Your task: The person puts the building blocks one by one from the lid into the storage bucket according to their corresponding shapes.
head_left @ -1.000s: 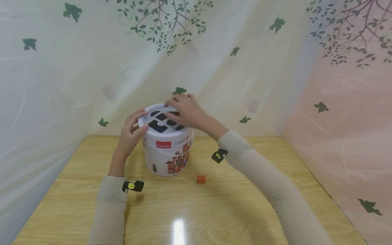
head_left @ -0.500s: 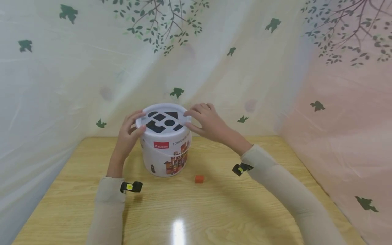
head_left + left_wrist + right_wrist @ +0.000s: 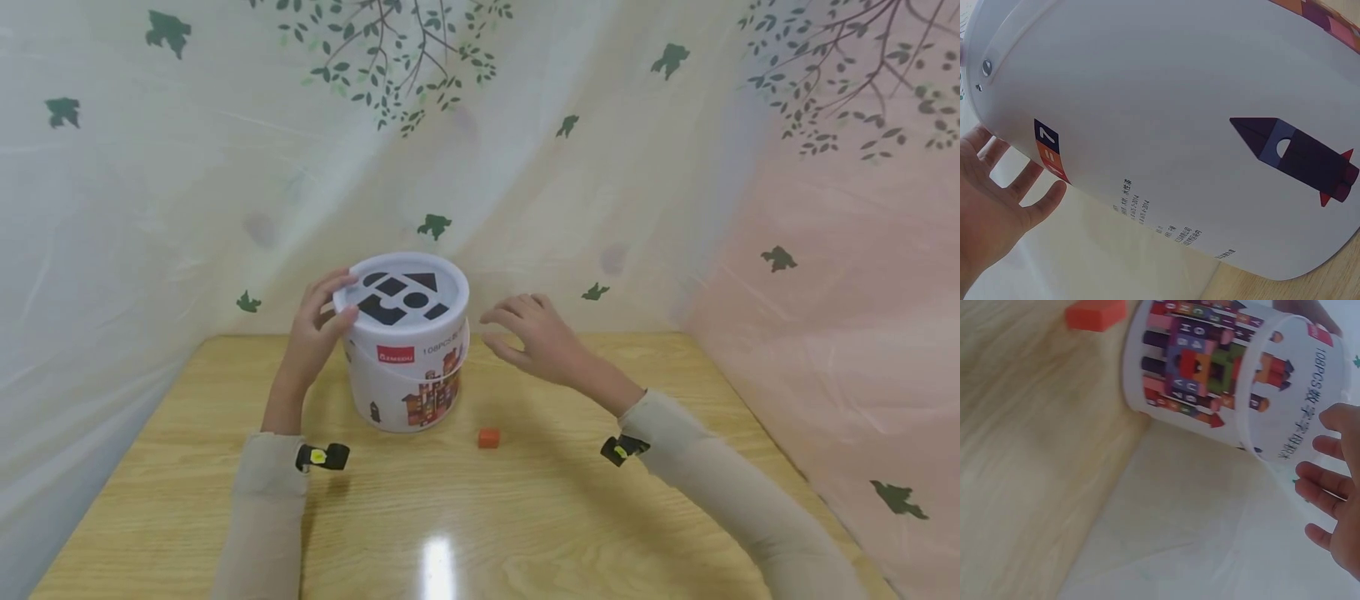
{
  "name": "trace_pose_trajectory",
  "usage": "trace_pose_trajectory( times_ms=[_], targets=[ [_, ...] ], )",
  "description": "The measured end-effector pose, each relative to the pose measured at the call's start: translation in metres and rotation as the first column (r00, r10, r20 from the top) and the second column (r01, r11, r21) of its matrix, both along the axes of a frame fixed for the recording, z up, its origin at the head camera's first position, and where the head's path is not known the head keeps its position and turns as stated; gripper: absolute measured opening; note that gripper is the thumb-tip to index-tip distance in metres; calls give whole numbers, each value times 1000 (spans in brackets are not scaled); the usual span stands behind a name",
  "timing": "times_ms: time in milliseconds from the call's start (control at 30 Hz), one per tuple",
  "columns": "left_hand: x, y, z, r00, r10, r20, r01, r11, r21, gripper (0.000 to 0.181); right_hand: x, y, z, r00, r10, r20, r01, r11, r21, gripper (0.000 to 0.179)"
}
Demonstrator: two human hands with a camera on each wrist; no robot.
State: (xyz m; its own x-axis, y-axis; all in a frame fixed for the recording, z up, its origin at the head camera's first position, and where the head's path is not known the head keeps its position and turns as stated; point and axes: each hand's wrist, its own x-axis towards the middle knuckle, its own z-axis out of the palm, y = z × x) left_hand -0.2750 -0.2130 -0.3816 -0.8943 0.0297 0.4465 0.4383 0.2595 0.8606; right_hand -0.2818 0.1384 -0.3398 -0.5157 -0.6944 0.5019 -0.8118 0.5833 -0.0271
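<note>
A white lidded bucket stands upright on the table, printed with coloured building blocks. Its lid has dark cut-out shapes, among them a triangle and a circle. At the lid's left edge, my left hand holds the rim, thumb on the near side and fingers farther back. My right hand hovers right of the bucket, apart from it, with loosely bent fingers and nothing in them. An orange-red block lies in front of the bucket; the right wrist view also shows this block.
The wooden table reaches back to a pale curtain printed with leaves and branches. A thin white carrying handle hangs across the bucket's front. Each forearm wears a small black wrist device.
My right hand has moved off the lid, passing its right rim, and is now lower and farther right. The left hand stays on the rim. Bucket and block stay in place.
</note>
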Motion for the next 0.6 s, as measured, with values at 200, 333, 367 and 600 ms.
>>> trace_pose_trajectory(
  times_ms=[200,333,367,600],
  targets=[
    [-1,1,0,1000,4,-2,-4,1000,-1,54,3,4,-25,996,64,66,-70,993,96,30],
    [-2,0,-1,1000,6,-5,-6,1000,-3,54,7,5,-42,988,105,117,-125,976,179,31],
    [-2,0,-1,1000,6,-5,-6,1000,-3,53,8,5,-46,985,113,129,-138,970,199,31],
    [-2,-1,-2,1000,2,-5,-2,1000,8,53,15,10,-64,959,113,259,-192,933,305,36]
  ],
)
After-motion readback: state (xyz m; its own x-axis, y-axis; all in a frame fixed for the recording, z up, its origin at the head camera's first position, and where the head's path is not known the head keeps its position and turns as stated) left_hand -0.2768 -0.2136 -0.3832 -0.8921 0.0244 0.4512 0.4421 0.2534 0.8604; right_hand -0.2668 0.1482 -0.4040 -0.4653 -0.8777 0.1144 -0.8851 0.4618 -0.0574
